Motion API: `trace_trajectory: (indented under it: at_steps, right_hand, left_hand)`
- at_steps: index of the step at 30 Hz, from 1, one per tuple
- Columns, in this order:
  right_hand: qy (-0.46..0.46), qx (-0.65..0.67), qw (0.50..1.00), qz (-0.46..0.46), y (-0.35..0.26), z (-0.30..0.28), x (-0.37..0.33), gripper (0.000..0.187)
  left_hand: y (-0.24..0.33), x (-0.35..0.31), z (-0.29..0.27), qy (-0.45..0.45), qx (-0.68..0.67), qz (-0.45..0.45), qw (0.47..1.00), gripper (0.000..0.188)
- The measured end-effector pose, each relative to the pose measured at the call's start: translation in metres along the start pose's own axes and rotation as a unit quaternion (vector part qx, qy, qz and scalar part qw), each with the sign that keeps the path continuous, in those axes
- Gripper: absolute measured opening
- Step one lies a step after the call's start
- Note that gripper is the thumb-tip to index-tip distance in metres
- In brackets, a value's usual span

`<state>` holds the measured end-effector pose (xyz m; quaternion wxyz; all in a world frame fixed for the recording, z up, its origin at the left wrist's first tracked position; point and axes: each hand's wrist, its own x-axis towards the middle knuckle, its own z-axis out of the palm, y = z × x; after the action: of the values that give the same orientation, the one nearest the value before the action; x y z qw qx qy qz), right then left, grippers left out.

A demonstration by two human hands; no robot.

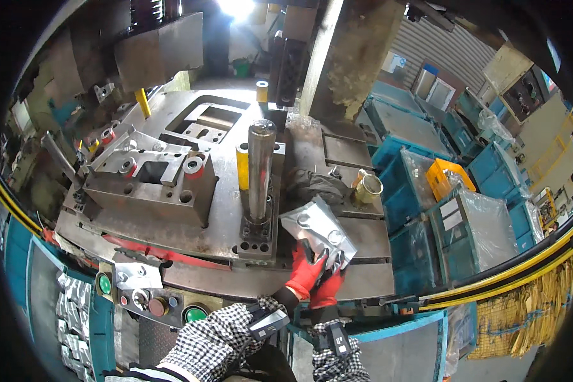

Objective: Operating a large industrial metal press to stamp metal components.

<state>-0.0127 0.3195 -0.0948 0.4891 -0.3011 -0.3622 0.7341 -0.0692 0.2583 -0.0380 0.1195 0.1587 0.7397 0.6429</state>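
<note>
A shiny stamped sheet-metal part [319, 228] with round raised features tilts over the front right of the press bed. My left hand [304, 272], in a red glove with black fingertips, is closed on its lower edge. Right beside it, my right hand [328, 284], gloved alike, grips the same edge; some of its fingers are hidden. Beyond the part lie a dark crumpled cloth [315, 186] and an open tin can [368, 189]. To the left rises a thick steel guide post [261, 172]. Farther left sits a steel die block [148, 191] with red-ringed bushings.
A control panel with green buttons [195, 314] stands at the front, a similar metal part [138, 276] at its far side. Finished-looking metal pieces [75, 315] fill a bin at lower left. Teal bins [404, 178], an orange crate [449, 178] and a yellow-black rail [509, 270] are at right.
</note>
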Motion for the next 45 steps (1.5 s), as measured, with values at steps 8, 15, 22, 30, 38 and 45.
trace_trajectory:
  at_steps: [8, 15, 22, 30, 38, 45]
  right_hand:
    - [-0.122, 0.419, 0.884, 0.170, 0.055, -0.011, -0.017, 0.061]
    - [-0.022, 0.008, 0.994, 0.104, 0.040, 0.000, -0.034, 0.053]
    - [0.075, 0.020, 0.980, 0.186, 0.065, 0.001, -0.025, 0.045]
    - [-0.107, -0.092, 0.943, 0.301, -0.008, 0.035, -0.049, 0.062]
    - [-0.184, -0.469, 0.853, -0.141, -0.119, 0.060, -0.013, 0.103]
    - [-0.066, -0.726, 0.679, -0.083, -0.032, 0.119, -0.006, 0.160]
  left_hand:
    - [-0.005, -0.015, -0.041, -0.171, 0.016, 0.125, 0.977, 0.090]
    - [0.033, -0.064, -0.175, -0.350, -0.077, 0.058, 0.932, 0.071]
    - [0.042, -0.089, -0.266, -0.433, -0.117, -0.125, 0.885, 0.064]
    - [0.035, -0.111, -0.367, -0.302, -0.065, -0.127, 0.943, 0.060]
    - [0.033, -0.141, -0.495, -0.190, 0.022, -0.123, 0.974, 0.058]
    - [0.020, -0.160, -0.571, -0.188, -0.020, -0.081, 0.979, 0.057]
